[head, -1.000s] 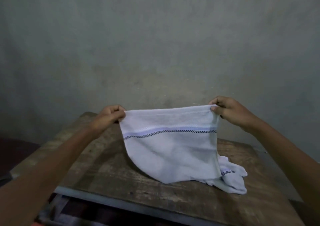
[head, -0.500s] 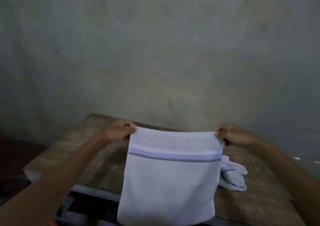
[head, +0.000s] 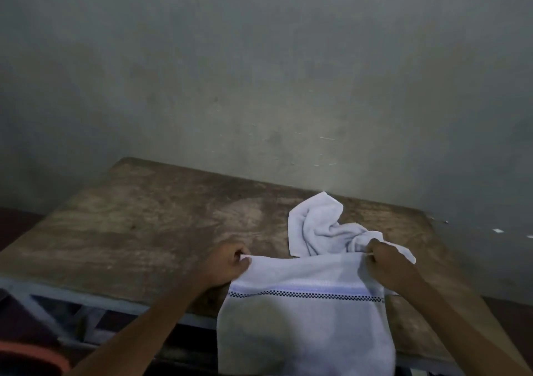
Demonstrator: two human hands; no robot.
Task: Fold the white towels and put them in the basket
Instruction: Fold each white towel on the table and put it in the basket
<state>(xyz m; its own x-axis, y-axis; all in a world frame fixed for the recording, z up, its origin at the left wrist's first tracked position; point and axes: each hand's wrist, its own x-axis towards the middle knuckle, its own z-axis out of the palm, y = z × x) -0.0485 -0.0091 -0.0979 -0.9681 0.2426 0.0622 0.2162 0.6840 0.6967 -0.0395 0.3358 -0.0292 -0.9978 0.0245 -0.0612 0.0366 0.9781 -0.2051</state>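
The towel (head: 305, 321) has dropped to the table (head: 138, 220), left hand (head: 226, 266) and right hand (head: 388, 266) pinching its top corners.

Left hand (head: 227, 266): it pinches the top left corner of the towel (head: 305, 318).
Right hand (head: 386, 263): it pinches the top right corner.
Towel: white with a dark checked stripe; it hangs over the near edge of the table (head: 138, 225).
Second towel (head: 320, 225): crumpled on the table, behind the right hand.
Wall (head: 259, 72): grey, behind the table.
Bottom left corner: a red-orange rim (head: 34, 352).
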